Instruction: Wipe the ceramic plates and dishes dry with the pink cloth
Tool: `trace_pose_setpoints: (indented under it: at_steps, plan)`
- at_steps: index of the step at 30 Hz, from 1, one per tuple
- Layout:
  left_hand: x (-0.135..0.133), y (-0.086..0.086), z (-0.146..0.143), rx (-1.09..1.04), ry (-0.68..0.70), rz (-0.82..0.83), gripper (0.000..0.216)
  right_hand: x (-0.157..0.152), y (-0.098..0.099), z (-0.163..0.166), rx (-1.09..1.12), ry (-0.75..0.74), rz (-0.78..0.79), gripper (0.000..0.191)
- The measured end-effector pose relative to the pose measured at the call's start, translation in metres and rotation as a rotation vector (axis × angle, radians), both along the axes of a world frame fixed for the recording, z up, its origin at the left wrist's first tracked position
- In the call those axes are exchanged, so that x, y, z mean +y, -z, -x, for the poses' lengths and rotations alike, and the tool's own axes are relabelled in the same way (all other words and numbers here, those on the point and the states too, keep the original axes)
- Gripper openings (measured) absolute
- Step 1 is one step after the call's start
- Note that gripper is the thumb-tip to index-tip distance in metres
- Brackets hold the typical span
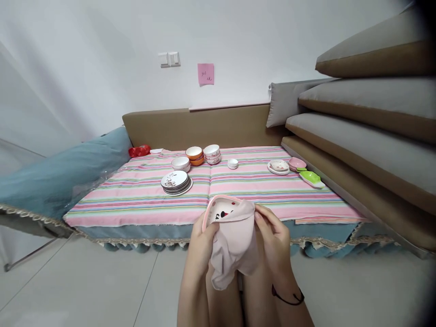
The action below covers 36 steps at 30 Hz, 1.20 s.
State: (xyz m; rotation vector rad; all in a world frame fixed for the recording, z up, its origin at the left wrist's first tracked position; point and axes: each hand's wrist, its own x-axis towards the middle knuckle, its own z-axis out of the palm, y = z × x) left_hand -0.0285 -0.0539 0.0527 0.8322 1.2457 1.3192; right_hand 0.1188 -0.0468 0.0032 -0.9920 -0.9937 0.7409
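Observation:
My left hand (203,236) is closed on the left edge of a white dish with a pink rim (215,212), its thumb on the near side. The dish has dark and red printed marks inside. A pale pink cloth (235,240) covers its right and near part and hangs down over my knees. My right hand (273,231) pinches the cloth at the upper right corner, where the dish's edge lies hidden beneath it. The dish is tilted toward me, in front of the sofa's front edge.
On the striped sofa cover (143,200) stand stacked plates (174,180), white bowls (180,163), orange bowls (194,154), patterned bowls (212,152) and small dishes (232,163). Farther right are plates (278,166), a pink bowl (297,163) and a green dish (311,178). Cushions (368,100) pile up at right.

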Motion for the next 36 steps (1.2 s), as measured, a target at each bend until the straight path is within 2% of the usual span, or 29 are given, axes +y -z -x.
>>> trace_pose_setpoints:
  at_steps: [7,10,13,17,22,26,31,36]
  plan:
    - [0.000,0.010,0.006,0.089,0.145,0.018,0.038,-0.004,-0.005,-0.005,0.002,-0.144,0.027,0.034]
    - [-0.001,0.013,0.006,0.114,0.236,0.004,0.035,-0.001,-0.005,-0.004,-0.008,-0.206,0.037,0.030]
    - [0.002,0.017,0.007,0.065,0.299,0.068,0.034,0.004,0.000,-0.006,0.034,-0.219,0.046,0.026]
    - [0.009,0.025,0.014,0.043,0.266,0.150,0.039,0.009,0.013,-0.019,0.122,-0.305,0.079,0.025]
    - [0.015,0.029,0.020,-0.012,0.206,0.201,0.037,0.015,0.023,-0.033,-0.030,-0.411,0.029,0.016]
    - [0.017,0.030,0.018,-0.042,0.274,0.197,0.036,0.017,0.024,-0.032,-0.090,-0.322,0.000,0.010]
    - [0.019,0.032,0.016,0.082,0.369,0.198,0.025,0.018,0.024,-0.034,-0.217,-0.121,-0.042,0.009]
    - [0.023,0.032,0.013,0.190,0.464,0.132,0.025,0.020,0.023,-0.032,-0.321,-0.103,0.000,0.009]
